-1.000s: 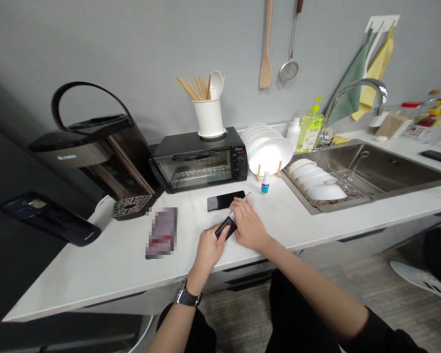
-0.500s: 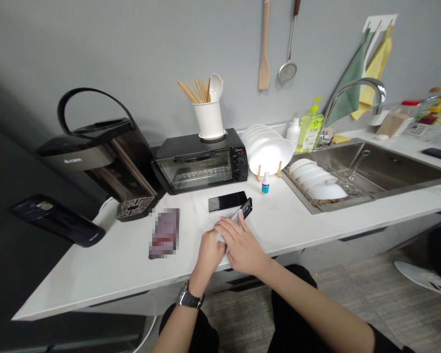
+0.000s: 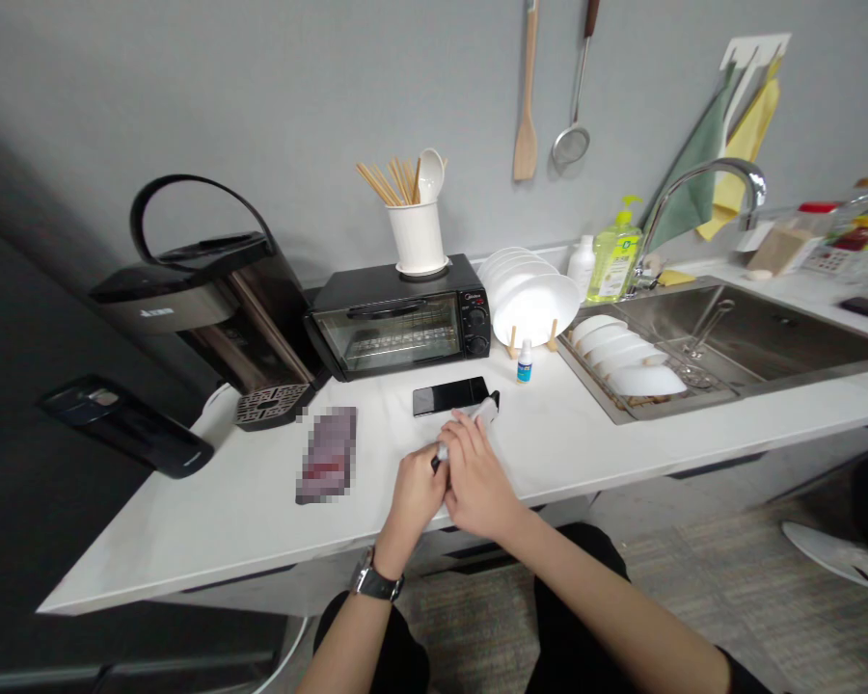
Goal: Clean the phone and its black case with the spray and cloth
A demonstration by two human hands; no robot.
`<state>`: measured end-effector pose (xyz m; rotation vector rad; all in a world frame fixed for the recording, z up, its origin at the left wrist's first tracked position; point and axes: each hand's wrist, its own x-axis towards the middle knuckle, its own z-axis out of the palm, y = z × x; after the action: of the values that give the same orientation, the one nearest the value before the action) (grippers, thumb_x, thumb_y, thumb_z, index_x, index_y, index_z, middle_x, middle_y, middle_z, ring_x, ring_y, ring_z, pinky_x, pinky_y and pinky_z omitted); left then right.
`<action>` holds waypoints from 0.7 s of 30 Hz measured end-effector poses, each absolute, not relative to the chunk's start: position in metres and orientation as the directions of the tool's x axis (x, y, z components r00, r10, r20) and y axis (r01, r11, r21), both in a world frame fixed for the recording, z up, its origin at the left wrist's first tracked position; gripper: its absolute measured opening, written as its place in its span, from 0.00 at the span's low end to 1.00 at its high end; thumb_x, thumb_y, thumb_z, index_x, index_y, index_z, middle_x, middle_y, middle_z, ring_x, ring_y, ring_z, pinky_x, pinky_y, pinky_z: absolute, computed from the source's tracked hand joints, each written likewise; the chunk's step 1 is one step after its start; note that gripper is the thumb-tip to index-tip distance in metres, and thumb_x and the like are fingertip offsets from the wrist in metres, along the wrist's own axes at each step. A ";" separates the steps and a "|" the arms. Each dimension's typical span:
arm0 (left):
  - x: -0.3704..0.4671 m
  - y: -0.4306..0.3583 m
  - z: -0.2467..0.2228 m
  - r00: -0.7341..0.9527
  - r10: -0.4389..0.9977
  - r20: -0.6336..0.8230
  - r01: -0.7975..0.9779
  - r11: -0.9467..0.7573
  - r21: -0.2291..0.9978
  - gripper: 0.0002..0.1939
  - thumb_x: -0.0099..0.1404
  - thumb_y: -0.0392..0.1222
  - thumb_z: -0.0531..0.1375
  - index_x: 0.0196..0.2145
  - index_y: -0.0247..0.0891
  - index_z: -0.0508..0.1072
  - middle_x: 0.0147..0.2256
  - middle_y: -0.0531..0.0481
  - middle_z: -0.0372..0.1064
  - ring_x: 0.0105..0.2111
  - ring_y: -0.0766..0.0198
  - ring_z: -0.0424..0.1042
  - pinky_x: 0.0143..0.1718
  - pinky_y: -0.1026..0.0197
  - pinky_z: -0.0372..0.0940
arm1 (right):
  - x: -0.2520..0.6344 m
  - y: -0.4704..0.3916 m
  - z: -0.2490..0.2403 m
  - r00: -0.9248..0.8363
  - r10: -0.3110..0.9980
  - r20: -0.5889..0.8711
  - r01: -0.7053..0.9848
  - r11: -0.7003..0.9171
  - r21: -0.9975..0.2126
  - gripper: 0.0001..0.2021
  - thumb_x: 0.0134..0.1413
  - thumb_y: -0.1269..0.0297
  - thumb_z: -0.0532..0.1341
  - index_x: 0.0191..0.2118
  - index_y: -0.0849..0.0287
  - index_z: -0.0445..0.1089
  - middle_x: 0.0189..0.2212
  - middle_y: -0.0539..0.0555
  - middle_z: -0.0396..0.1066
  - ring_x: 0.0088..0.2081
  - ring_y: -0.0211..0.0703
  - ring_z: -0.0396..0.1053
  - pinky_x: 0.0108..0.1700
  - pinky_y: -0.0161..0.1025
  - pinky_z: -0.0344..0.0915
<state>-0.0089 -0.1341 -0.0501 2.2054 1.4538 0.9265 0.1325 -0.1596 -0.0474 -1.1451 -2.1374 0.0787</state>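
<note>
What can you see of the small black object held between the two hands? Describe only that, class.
The small black object is slim, dark and glossy, probably plastic or glass. Only its far end shows, beside a white cloth-like piece pressed on it. It lies low over the white countertop, just in front of the flat black phone. The left hand grips its near end; the right hand covers its middle.

One toaster oven [image 3: 399,318], two hanging utensils [image 3: 526,96], two phones [image 3: 450,395], one small dropper bottle [image 3: 525,361].
</note>
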 end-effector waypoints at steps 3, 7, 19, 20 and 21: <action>-0.012 -0.131 -0.059 0.249 0.912 0.325 0.707 -0.401 0.583 0.12 0.62 0.28 0.54 0.28 0.36 0.76 0.29 0.42 0.78 0.27 0.58 0.73 0.30 0.60 0.63 | 0.116 -0.179 -0.048 -0.419 0.737 0.530 0.659 0.649 -0.381 0.41 0.45 0.73 0.57 0.68 0.74 0.52 0.66 0.72 0.58 0.75 0.64 0.41 0.75 0.68 0.37; -0.014 -0.131 -0.059 0.245 0.916 0.318 0.711 -0.393 0.583 0.12 0.63 0.29 0.54 0.27 0.35 0.74 0.27 0.44 0.76 0.25 0.60 0.72 0.30 0.61 0.62 | 0.137 -0.163 -0.045 -0.532 0.676 0.509 0.642 0.714 -0.279 0.36 0.51 0.74 0.55 0.68 0.69 0.55 0.66 0.69 0.62 0.73 0.57 0.48 0.76 0.67 0.31; -0.007 -0.135 -0.046 0.226 0.917 0.329 0.638 -0.394 0.662 0.18 0.76 0.45 0.53 0.33 0.35 0.77 0.31 0.47 0.78 0.29 0.62 0.72 0.32 0.63 0.60 | 0.167 -0.119 -0.044 -0.362 0.753 0.550 0.757 0.581 -0.299 0.35 0.42 0.75 0.56 0.62 0.75 0.60 0.64 0.74 0.61 0.73 0.65 0.45 0.74 0.68 0.39; -0.008 -0.135 -0.048 0.232 0.915 0.331 0.634 -0.400 0.662 0.17 0.75 0.43 0.53 0.33 0.35 0.77 0.31 0.46 0.78 0.29 0.62 0.73 0.32 0.63 0.61 | 0.157 -0.129 -0.044 -0.364 0.755 0.546 0.750 0.585 -0.309 0.35 0.42 0.75 0.56 0.62 0.75 0.60 0.64 0.74 0.61 0.74 0.65 0.44 0.74 0.68 0.38; -0.009 -0.134 -0.050 0.237 0.913 0.332 0.632 -0.404 0.661 0.15 0.74 0.40 0.54 0.33 0.35 0.77 0.31 0.46 0.78 0.29 0.62 0.73 0.32 0.63 0.62 | 0.147 -0.140 -0.045 -0.374 0.753 0.541 0.738 0.595 -0.318 0.36 0.42 0.75 0.56 0.62 0.75 0.60 0.65 0.73 0.61 0.74 0.65 0.43 0.75 0.67 0.38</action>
<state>-0.0087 -0.1343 -0.0501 2.1262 1.4196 0.9837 0.1470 -0.1395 -0.0445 -1.1756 -2.1645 0.0294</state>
